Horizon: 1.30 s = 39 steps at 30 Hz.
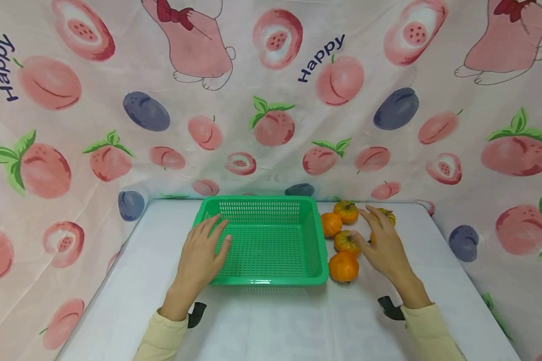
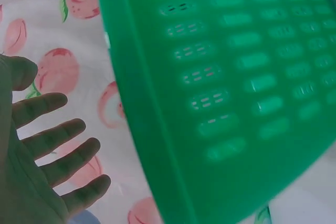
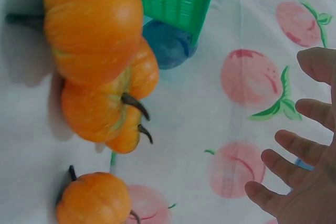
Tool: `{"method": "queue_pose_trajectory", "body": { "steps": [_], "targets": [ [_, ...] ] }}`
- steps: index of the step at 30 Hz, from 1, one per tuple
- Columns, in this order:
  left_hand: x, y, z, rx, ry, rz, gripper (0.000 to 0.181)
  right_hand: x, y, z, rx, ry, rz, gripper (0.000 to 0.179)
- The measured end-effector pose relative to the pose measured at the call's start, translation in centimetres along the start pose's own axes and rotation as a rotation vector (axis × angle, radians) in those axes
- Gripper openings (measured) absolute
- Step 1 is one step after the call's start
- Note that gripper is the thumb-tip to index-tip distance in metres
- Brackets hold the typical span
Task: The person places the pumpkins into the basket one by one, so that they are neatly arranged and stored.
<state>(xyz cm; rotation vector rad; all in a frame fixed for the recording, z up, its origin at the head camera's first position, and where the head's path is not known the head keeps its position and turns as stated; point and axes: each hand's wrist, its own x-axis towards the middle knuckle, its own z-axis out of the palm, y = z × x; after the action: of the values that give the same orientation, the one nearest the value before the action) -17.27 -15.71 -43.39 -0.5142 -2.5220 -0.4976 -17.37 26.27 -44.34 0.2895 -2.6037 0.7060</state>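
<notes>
Both my hands are spread, fingers apart. Head view: my left hand (image 1: 200, 253) is over the left side of the green basket (image 1: 271, 282), which sits on the white table (image 1: 262, 331); my right hand (image 1: 384, 245) is at the orange pumpkins (image 1: 344, 266), just right of the basket. Four lie along that side; others are partly hidden behind my right fingers, so can't tell contact from here. Right wrist view clears up some: gap between my fingertips and the pumpkins, dark curved stems (image 3: 135, 104) showing, one pumpkin apart from the cluster, only a basket corner in sight. Left wrist view: slotted basket wall (image 2: 189, 51) up close, my fingers apart from it. Basket's inside floor shows from the head only.
</notes>
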Motion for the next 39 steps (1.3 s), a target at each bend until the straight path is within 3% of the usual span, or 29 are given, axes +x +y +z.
{"method": "queue_pose_trajectory", "body": {
  "steps": [7, 15, 26, 39],
  "targets": [
    [-1.3, -0.9, 0.1, 0.014, 0.004, -0.008, 0.039, -0.7, 1.2, 0.1, 0.016, 0.015, 0.006, 0.057],
    [-2.7, -2.1, -0.1, 0.015, -0.007, -0.061, 0.041, -1.3, 2.1, -0.1, 0.040, 0.005, 0.042, 0.053],
    [-4.4, -3.6, 0.4, 0.023, -0.031, -0.064, 0.043, -2.1, 3.2, -0.2, 0.012, -0.031, 0.108, 0.054],
    [-5.4, -4.6, 0.4, 0.018, -0.085, -0.149, 0.049, -2.6, 5.6, -0.2, 0.010, -0.024, 0.153, 0.058]
  ]
}}
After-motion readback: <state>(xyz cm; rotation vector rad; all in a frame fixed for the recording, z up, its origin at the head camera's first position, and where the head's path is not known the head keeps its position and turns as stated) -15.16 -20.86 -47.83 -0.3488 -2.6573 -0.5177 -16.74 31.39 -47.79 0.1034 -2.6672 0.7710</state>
